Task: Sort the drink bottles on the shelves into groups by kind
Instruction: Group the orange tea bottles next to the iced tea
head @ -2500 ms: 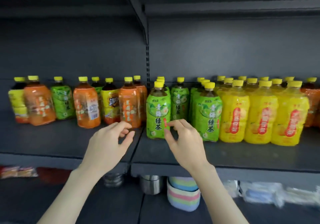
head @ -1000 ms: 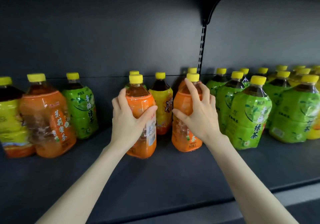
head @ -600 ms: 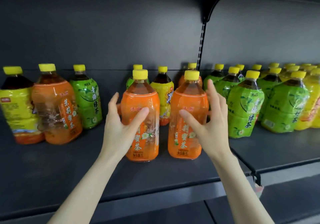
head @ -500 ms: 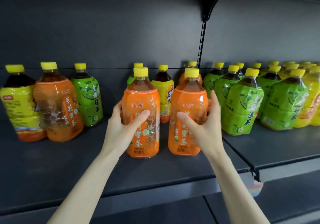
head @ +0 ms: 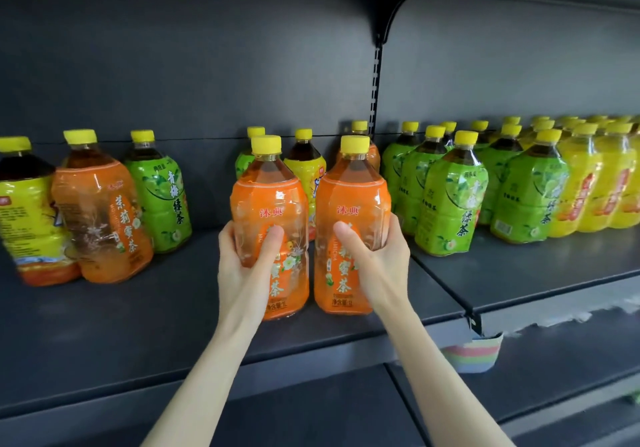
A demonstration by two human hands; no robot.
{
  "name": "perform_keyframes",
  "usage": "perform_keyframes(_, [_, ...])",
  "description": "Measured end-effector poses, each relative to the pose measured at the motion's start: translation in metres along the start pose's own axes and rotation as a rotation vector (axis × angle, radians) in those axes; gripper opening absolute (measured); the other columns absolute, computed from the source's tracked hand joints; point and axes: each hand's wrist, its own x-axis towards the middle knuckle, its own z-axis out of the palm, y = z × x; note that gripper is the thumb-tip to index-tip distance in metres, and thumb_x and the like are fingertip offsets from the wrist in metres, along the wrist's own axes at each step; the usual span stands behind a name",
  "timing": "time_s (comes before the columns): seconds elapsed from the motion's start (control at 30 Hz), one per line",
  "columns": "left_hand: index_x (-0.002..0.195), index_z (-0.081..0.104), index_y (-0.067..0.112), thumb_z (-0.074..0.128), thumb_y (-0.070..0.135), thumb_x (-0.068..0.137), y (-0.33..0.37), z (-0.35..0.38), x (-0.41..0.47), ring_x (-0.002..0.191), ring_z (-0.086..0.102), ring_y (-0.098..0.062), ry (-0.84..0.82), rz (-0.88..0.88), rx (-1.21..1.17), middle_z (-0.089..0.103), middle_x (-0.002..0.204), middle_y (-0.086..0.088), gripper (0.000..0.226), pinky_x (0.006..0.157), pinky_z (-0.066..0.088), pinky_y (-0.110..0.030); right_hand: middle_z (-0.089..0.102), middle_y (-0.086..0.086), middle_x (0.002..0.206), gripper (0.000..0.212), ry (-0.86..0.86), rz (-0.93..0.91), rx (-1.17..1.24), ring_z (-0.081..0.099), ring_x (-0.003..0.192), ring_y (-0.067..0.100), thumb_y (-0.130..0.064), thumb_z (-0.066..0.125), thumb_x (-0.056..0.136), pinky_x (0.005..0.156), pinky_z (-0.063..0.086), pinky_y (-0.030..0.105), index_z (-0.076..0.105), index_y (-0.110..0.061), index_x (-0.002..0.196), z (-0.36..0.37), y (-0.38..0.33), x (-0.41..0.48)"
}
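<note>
Two orange-labelled tea bottles with yellow caps stand side by side near the front of the dark shelf (head: 138, 335). My left hand (head: 242, 266) grips the left orange bottle (head: 273, 200) and my right hand (head: 377, 266) grips the right orange bottle (head: 353, 200), each around the middle. Behind them stand a yellow-labelled bottle (head: 306, 173), a green one (head: 244, 166) and another orange one (head: 369, 150), partly hidden. At the left stand a yellow-labelled bottle (head: 24, 214), an orange bottle (head: 100, 211) and a green bottle (head: 161, 197).
To the right, on the adjoining shelf section (head: 519, 273), stand several green bottles (head: 453, 200) and then several yellow bottles (head: 581, 187). A shelf bracket (head: 379, 76) rises at the back. A striped pastel container (head: 474, 353) shows on the lower shelf.
Both hands went from the green bottles to the two orange bottles, closed on them and drew them forward side by side toward the shelf front. The view shifted left.
</note>
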Motion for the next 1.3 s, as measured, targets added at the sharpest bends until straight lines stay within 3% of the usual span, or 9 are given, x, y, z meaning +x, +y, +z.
perform_keyframes(0.3, [0.126, 0.047, 0.036, 0.053, 0.073, 0.064, 0.026, 0.065, -0.036, 0.1, 0.059, 0.006, -0.067, 0.14, 0.038, 0.062, 0.11, 0.023, 0.073, 0.078, 0.045, -0.017, 0.073, -0.01, 0.09, 0.06, 0.118, -0.042, 0.0, 0.07, 0.082, 0.005, -0.065, 0.071, 0.058, 0.07, 0.057, 0.025, 0.063, -0.027, 0.103, -0.091, -0.039, -0.009])
perform_keyframes(0.4, [0.111, 0.05, 0.048, 0.052, 0.073, 0.065, 0.036, 0.118, -0.067, 0.094, 0.057, 0.014, -0.137, 0.156, 0.021, 0.062, 0.099, 0.036, 0.053, 0.075, 0.043, -0.012, 0.073, -0.008, 0.09, 0.057, 0.179, -0.046, -0.028, 0.071, 0.081, 0.008, -0.065, 0.07, 0.057, 0.072, 0.057, 0.03, 0.064, -0.027, 0.1, -0.155, -0.05, -0.013])
perform_keyframes(0.47, [0.107, 0.051, 0.047, 0.053, 0.075, 0.064, 0.037, 0.16, -0.092, 0.094, 0.059, 0.012, -0.179, 0.142, -0.016, 0.063, 0.099, 0.034, 0.051, 0.076, 0.045, -0.013, 0.073, -0.007, 0.09, 0.056, 0.222, -0.04, -0.06, 0.07, 0.081, 0.009, -0.065, 0.069, 0.057, 0.072, 0.057, 0.031, 0.064, -0.028, 0.098, -0.205, -0.055, -0.017])
perform_keyframes(0.6, [0.106, 0.056, 0.042, 0.054, 0.078, 0.063, 0.033, 0.249, -0.147, 0.093, 0.064, 0.001, -0.262, 0.086, -0.069, 0.067, 0.1, 0.022, 0.056, 0.083, 0.051, -0.032, 0.073, -0.009, 0.085, 0.058, 0.304, -0.027, -0.132, 0.07, 0.076, 0.007, -0.067, 0.068, 0.054, 0.063, 0.055, 0.023, 0.063, -0.028, 0.096, -0.313, -0.063, -0.028])
perform_keyframes(0.73, [0.097, 0.058, 0.042, 0.052, 0.08, 0.06, 0.034, 0.326, -0.192, 0.085, 0.064, 0.006, -0.355, 0.039, -0.094, 0.068, 0.092, 0.025, 0.054, 0.075, 0.048, -0.026, 0.073, -0.003, 0.086, 0.061, 0.384, 0.003, -0.192, 0.071, 0.077, 0.012, -0.068, 0.069, 0.053, 0.07, 0.059, 0.035, 0.063, -0.025, 0.095, -0.404, -0.066, -0.034])
perform_keyframes(0.93, [0.103, 0.059, 0.044, 0.053, 0.083, 0.058, 0.041, 0.427, -0.216, 0.093, 0.067, -0.008, -0.469, 0.001, -0.136, 0.07, 0.101, 0.016, 0.06, 0.086, 0.053, -0.044, 0.073, -0.003, 0.091, 0.065, 0.453, -0.023, -0.217, 0.072, 0.081, 0.016, -0.071, 0.069, 0.054, 0.077, 0.06, 0.045, 0.063, -0.025, 0.1, -0.502, -0.067, -0.01])
perform_keyframes(1.07, [0.103, 0.058, 0.042, 0.053, 0.079, 0.059, 0.034, 0.49, -0.213, 0.088, 0.068, -0.007, -0.51, 0.024, -0.167, 0.07, 0.099, 0.014, 0.057, 0.082, 0.055, -0.04, 0.073, -0.001, 0.089, 0.063, 0.469, -0.038, -0.209, 0.072, 0.079, 0.017, -0.069, 0.07, 0.053, 0.075, 0.06, 0.046, 0.063, -0.025, 0.097, -0.551, -0.056, 0.022])
perform_keyframes(1.2, [0.111, 0.056, 0.039, 0.054, 0.085, 0.053, 0.015, 0.561, -0.203, 0.09, 0.068, -0.009, -0.514, 0.029, -0.21, 0.069, 0.102, 0.012, 0.074, 0.081, 0.055, -0.04, 0.073, -0.004, 0.089, 0.061, 0.466, -0.06, -0.227, 0.072, 0.079, 0.014, -0.069, 0.07, 0.052, 0.075, 0.06, 0.043, 0.062, -0.028, 0.096, -0.601, -0.037, 0.065])
perform_keyframes(1.3, [0.112, 0.054, 0.046, 0.054, 0.079, 0.06, 0.004, 0.618, -0.19, 0.093, 0.068, -0.009, -0.527, 0.026, -0.23, 0.068, 0.106, 0.013, 0.062, 0.08, 0.055, -0.037, 0.073, -0.005, 0.087, 0.058, 0.476, -0.064, -0.253, 0.072, 0.079, 0.014, -0.071, 0.069, 0.051, 0.075, 0.06, 0.042, 0.061, -0.031, 0.093, -0.64, -0.024, 0.106])
